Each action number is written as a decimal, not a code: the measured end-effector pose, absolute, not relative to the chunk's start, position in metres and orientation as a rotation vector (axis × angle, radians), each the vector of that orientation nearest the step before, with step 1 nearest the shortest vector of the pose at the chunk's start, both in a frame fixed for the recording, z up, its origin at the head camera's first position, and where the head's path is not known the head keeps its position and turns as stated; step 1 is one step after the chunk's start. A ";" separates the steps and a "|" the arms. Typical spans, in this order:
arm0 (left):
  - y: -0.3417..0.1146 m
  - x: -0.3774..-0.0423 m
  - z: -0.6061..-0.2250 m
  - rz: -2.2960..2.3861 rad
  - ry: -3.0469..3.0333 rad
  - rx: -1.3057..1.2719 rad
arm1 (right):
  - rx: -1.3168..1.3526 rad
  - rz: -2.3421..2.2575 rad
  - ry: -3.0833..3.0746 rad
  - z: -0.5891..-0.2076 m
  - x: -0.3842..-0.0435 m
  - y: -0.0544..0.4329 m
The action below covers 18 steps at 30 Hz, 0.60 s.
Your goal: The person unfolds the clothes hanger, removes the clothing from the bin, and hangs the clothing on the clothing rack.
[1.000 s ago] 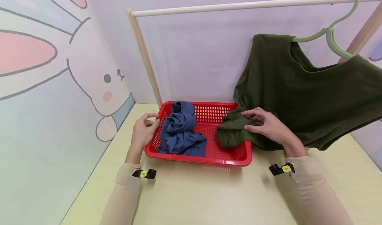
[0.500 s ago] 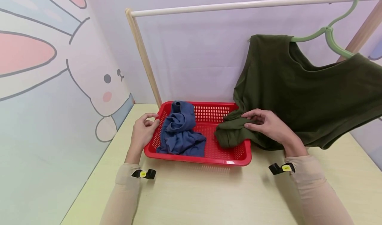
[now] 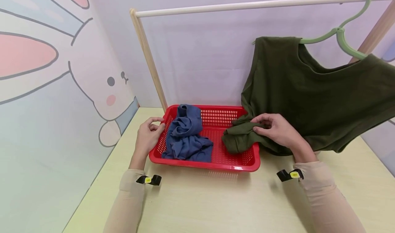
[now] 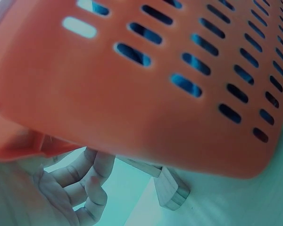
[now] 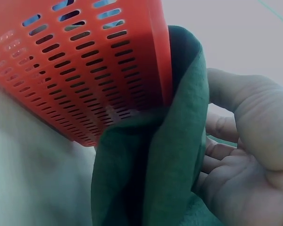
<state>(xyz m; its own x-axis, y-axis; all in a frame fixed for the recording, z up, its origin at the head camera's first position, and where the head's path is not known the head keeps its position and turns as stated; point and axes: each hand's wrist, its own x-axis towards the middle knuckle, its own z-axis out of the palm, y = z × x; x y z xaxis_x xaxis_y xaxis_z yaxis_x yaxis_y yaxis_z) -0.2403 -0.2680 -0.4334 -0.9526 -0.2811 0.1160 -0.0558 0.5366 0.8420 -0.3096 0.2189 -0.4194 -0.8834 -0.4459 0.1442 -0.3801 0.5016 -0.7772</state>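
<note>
A red plastic basket (image 3: 234,167) with slotted walls stands on the table. At its left end my left hand (image 3: 147,135) grips the rim; the left wrist view shows curled fingers (image 4: 92,188) beside the wall. Across the basket's right end falls a dark green sleeveless top (image 3: 296,75), its bunched lower part inside. My right hand (image 3: 279,131) pinches this cloth by the right rim. In the right wrist view the thumb (image 5: 226,87) lies against a green fold, and some fingertips are hidden. A crumpled blue cloth garment (image 3: 188,137) fills the basket's left half.
The top's shoulders hang on a green hanger (image 3: 345,41), hooked over the white rail (image 3: 234,7) of a rack with wooden legs (image 3: 149,61). A wall with a rabbit picture (image 3: 102,71) borders the pale table (image 3: 200,202) on the left.
The hanging top has swung slightly left at its left shoulder, and its right hem has lifted a little. My right hand has shifted slightly right. The left hand and basket hold nearly still.
</note>
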 end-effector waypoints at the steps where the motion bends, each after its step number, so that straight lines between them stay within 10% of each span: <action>1: -0.268 -0.240 -0.434 -1.379 -2.539 0.282 | -0.732 -1.345 2.658 -0.419 -0.309 0.219; 18: -0.268 -0.241 -0.433 -1.381 -2.548 0.303 | -0.821 -1.427 2.784 -0.402 -0.301 0.226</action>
<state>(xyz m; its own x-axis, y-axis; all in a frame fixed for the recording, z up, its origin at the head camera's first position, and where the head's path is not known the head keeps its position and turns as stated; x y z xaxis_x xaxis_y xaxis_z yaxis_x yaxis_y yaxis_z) -0.2413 -0.2683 -0.4334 -0.9527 -0.2868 0.1003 -0.0726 0.5354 0.8415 -0.3007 0.2258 -0.4023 -0.8672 -0.3950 0.3034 -0.4769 0.4832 -0.7342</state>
